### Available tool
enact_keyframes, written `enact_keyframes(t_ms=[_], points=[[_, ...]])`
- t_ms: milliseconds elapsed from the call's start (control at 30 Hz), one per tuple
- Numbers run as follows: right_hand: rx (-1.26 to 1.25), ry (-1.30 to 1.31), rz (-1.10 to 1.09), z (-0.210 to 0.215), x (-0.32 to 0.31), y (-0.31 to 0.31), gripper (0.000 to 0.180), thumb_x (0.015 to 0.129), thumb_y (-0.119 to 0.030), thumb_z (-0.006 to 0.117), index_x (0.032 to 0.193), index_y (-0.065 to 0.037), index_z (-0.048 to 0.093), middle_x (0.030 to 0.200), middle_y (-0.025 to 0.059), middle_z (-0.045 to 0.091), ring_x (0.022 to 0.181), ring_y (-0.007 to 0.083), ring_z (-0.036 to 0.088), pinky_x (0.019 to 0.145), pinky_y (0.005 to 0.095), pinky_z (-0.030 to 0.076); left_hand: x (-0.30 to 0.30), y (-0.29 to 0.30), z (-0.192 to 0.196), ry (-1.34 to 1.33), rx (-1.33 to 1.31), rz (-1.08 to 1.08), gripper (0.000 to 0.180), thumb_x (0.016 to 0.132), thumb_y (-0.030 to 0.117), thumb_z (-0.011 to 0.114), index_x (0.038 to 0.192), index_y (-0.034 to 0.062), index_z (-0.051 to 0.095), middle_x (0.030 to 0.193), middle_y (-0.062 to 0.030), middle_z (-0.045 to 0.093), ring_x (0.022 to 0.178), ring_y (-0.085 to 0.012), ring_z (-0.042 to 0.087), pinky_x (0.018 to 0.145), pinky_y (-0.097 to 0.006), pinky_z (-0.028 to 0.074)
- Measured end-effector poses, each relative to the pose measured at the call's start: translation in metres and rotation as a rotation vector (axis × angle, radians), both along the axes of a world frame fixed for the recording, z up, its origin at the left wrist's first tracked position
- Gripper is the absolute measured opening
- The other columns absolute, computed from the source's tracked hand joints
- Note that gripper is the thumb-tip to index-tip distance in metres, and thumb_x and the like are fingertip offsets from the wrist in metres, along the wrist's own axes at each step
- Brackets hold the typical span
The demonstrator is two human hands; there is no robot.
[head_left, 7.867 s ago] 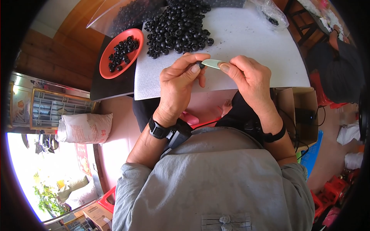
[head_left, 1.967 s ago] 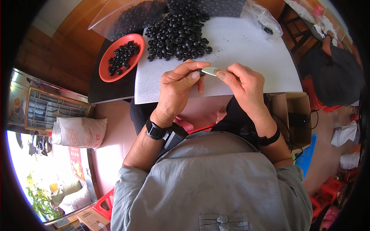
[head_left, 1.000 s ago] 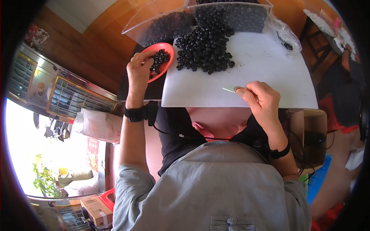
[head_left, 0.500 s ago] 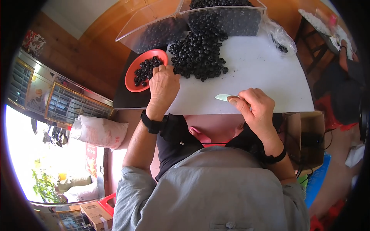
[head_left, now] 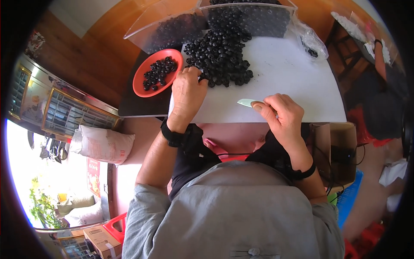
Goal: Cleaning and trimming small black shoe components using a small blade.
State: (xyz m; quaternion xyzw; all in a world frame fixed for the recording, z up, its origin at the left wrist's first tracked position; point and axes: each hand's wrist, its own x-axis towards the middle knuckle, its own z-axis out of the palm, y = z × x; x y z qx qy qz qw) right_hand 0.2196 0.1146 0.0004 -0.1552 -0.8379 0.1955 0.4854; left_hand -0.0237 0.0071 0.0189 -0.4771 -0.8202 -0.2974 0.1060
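Note:
My left hand [head_left: 188, 92] is at the near left edge of a heap of small black round pieces with holes [head_left: 220, 60]. Its fingers are curled together, and a dark piece shows beside the fingertips; whether it is gripped is hidden. Close by on the left, a red oval bowl [head_left: 137, 83] holds several of the same black pieces. My right hand [head_left: 284, 116] is closed around a small knife, its short pale blade [head_left: 246, 102] pointing left above the white tabletop [head_left: 297, 82]. The knife's handle is hidden in the fist.
Clear plastic bins [head_left: 248, 19] full of black pieces stand behind the heap. A clear plastic bag [head_left: 311, 42] lies at the table's far right. Below the right edge is an open cardboard box [head_left: 321, 146]. Another person's arm [head_left: 379, 60] works at a table far right.
My left hand has moved from the bowl's rim to the edge of the heap. My right hand still holds the knife in about the same pose. The whole view has shifted slightly.

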Motion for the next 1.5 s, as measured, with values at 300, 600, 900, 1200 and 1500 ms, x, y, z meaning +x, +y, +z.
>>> enact_keyframes(t_ms=[300,600,900,1200,1500], points=[[0.023,-0.016,-0.010,-0.001,0.000,-0.001,0.026,0.087,-0.023,0.082,0.077,-0.009,0.063,0.063,0.0026,0.058,0.057,0.0206,0.054,0.050,0.0349,0.040,-0.004,-0.010,-0.010,-0.156,0.128,0.020,0.022,0.081,0.009,0.072,0.103,0.0049,0.073,0.082,-0.0135,0.066,0.083,-0.0333,0.065,0.077,-0.045,0.052],[0.036,-0.028,-0.013,-0.003,0.000,0.002,0.029,0.089,-0.026,0.080,0.077,-0.009,0.061,0.063,0.0030,0.057,0.056,0.0215,0.053,0.049,0.0357,0.039,-0.009,-0.015,-0.006,0.124,0.100,-0.108,0.017,0.082,0.009,0.072,0.098,0.0033,0.073,0.094,-0.0127,0.066,0.094,-0.0329,0.063,0.078,-0.044,0.054],[0.057,-0.025,-0.016,-0.002,-0.001,0.002,0.028,0.089,-0.024,0.080,0.077,-0.009,0.061,0.064,0.0031,0.057,0.056,0.0216,0.053,0.049,0.0357,0.039,-0.011,-0.010,-0.006,0.107,0.126,-0.113,0.017,0.079,0.010,0.078,0.093,0.0029,0.072,0.085,-0.0097,0.065,0.088,-0.0292,0.063,0.076,-0.042,0.052],[0.066,-0.018,-0.011,-0.003,0.003,-0.002,0.027,0.088,-0.025,0.081,0.079,-0.009,0.062,0.064,0.0026,0.056,0.056,0.0209,0.053,0.049,0.0351,0.039,-0.014,-0.026,0.001,-0.133,0.154,-0.217,0.020,0.075,0.000,0.070,0.095,0.0021,0.071,0.084,-0.0100,0.067,0.082,-0.0259,0.063,0.074,-0.038,0.053],[0.084,-0.023,-0.017,-0.003,0.002,0.000,0.029,0.089,-0.026,0.081,0.077,-0.009,0.060,0.064,0.0024,0.056,0.056,0.0206,0.052,0.049,0.0349,0.039,-0.002,-0.058,0.003,-0.114,0.226,-0.207,0.024,0.078,0.004,0.078,0.102,0.0034,0.074,0.100,-0.0036,0.067,0.090,-0.0176,0.059,0.073,-0.031,0.049]])
